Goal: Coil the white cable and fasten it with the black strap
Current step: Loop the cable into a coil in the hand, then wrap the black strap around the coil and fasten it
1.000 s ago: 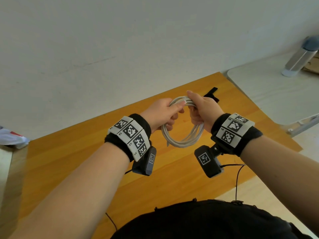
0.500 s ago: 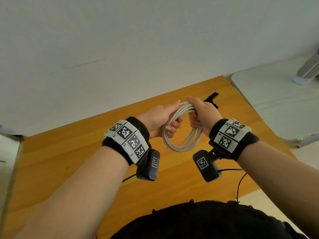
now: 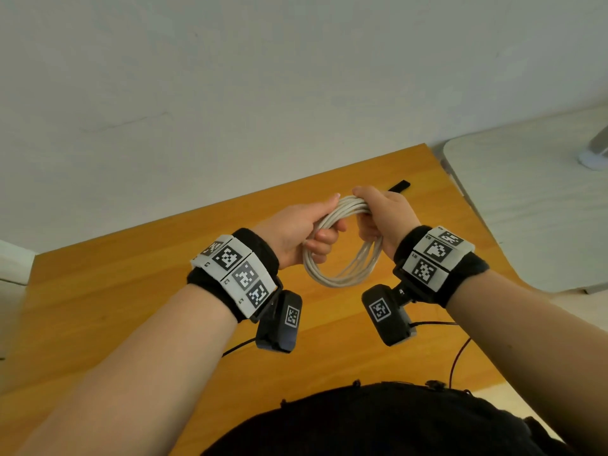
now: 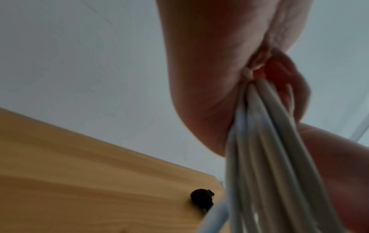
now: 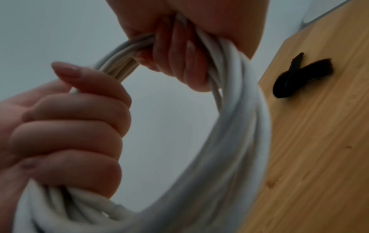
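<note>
The white cable (image 3: 342, 274) hangs as a coil of several loops in the air above the wooden table (image 3: 131, 291). My left hand (image 3: 306, 232) grips the coil's upper left side, its fingers curled round the strands (image 5: 66, 138). My right hand (image 3: 381, 215) grips the top right of the bundle, fingers wrapped round it (image 5: 179, 52). In the left wrist view the strands (image 4: 265, 157) run down out of the palm. The black strap (image 3: 399, 185) lies loose on the table beyond my right hand, near the far edge (image 5: 299, 78) (image 4: 201, 199).
A plain wall stands behind the table. A pale side table (image 3: 533, 209) adjoins at the right, with the base of a light object (image 3: 595, 156) on it. Thin dark wires (image 3: 457, 350) trail from the wrist cameras over the table's near right edge.
The coil has stayed between both hands, lifted slightly. My left hand's fingers have closed further round the left side of the loops. The strap has not moved.
</note>
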`<control>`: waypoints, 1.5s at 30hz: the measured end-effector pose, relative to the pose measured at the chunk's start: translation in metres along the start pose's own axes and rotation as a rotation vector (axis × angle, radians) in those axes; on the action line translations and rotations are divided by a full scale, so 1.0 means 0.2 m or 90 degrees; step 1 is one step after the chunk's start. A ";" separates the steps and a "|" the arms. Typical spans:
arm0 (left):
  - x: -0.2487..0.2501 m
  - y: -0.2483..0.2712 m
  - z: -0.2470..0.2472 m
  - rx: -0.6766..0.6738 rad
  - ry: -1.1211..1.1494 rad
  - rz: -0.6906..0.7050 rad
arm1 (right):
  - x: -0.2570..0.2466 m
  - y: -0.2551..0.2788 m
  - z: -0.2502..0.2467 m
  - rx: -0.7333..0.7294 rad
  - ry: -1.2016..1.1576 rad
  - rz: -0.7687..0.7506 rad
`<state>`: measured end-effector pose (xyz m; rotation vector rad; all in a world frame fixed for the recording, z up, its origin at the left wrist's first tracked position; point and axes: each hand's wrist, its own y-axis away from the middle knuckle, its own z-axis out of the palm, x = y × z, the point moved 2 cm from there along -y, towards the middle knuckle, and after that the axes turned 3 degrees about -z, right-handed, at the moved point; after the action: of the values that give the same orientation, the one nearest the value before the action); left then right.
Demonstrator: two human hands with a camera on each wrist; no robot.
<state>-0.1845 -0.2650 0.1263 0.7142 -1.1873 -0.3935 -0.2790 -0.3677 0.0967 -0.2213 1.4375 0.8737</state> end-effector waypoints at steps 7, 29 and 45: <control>0.00 -0.11 0.05 0.132 -0.033 0.021 | 0.06 -0.10 -0.07 -0.021 -0.013 0.027; 0.04 -0.27 0.00 0.301 -0.184 0.035 | 0.33 -0.55 -0.43 -0.061 0.740 0.082; 0.03 -0.24 -0.08 0.401 -0.131 0.111 | -0.02 -0.31 -0.20 -0.086 0.237 -0.004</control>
<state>-0.1635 -0.2994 0.0946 1.1169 -1.5782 0.0692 -0.2695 -0.4351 0.0705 -0.5109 1.7206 0.9593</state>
